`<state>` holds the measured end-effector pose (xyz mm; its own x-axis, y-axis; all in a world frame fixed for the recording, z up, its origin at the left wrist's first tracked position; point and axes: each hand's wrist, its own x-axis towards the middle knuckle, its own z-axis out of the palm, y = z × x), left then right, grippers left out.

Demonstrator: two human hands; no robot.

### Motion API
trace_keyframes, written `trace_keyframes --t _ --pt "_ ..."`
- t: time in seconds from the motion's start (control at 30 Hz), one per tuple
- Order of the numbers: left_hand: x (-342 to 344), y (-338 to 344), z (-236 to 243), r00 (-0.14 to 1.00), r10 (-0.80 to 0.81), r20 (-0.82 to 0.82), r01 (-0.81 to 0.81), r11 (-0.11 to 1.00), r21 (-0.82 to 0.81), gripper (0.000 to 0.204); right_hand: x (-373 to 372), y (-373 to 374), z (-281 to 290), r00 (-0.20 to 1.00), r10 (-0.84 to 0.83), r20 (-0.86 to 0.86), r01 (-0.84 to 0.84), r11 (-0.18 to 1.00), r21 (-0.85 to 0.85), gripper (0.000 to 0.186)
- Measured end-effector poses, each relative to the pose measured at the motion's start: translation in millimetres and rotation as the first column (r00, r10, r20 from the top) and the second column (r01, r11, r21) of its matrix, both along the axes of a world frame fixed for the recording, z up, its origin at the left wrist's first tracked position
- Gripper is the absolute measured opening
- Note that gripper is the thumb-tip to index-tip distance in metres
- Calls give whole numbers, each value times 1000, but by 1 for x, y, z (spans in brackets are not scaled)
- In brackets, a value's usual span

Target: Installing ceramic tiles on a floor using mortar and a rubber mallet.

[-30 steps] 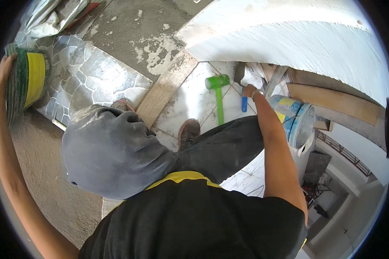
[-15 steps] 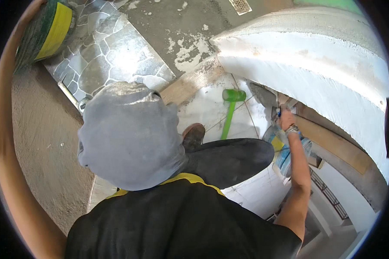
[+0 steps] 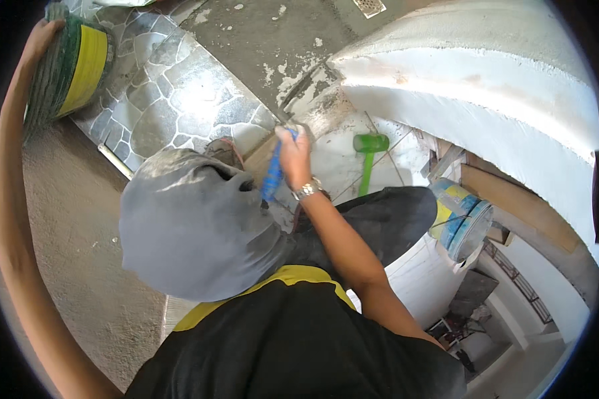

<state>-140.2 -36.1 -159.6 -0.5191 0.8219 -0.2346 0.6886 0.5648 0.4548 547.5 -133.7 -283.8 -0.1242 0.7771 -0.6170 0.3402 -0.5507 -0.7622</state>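
My left hand (image 3: 45, 34) is at the far left, its fingers closed over the rim of a dark green bucket (image 3: 85, 70) with a yellow band. In the middle, my right hand (image 3: 294, 151) grips the blue handle of a trowel (image 3: 271, 179). The trowel's dark blade appears edge-on past my fingers, at the corner of the stone-patterned tile (image 3: 160, 106), over a rough mortar strip (image 3: 323, 110). A green mallet (image 3: 371, 143) lies on the white tiles right of that hand.
A blue and yellow bucket (image 3: 458, 216) stands at the right, below a curved white wall edge (image 3: 472, 100). Grey rough mortar (image 3: 73, 219) spreads at the left. A pale-handled tool (image 3: 116, 161) lies beside the patterned tile. My bent grey-clad knee (image 3: 193, 226) blocks part of the view.
My right hand has moved left from beside the blue and yellow bucket to the tile's corner, holding the trowel. My left hand stays at the green bucket and shows more fully.
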Motion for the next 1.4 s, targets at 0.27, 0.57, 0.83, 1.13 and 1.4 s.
trace_keyframes --t 0.27,0.57,0.83,1.13,1.4 --pt "1 -10 16 994 -47 99 50 999 -21 42 -19 -23 -12 940 -47 338 -42 967 251 54" --pt "35 -5 17 995 -98 32 98 995 2 36 -25 -11 -18 896 -40 443 -64 974 216 59" --pt "39 -1 14 990 -60 125 67 996 -52 35 -25 -12 -31 864 -136 485 -51 934 353 56" --pt "37 -4 18 999 -49 1 49 998 -35 39 -33 -11 -13 920 -70 385 -5 981 192 54" --pt "47 -7 23 998 -60 5 60 998 7 38 -56 -6 -12 968 -77 241 22 975 223 55"
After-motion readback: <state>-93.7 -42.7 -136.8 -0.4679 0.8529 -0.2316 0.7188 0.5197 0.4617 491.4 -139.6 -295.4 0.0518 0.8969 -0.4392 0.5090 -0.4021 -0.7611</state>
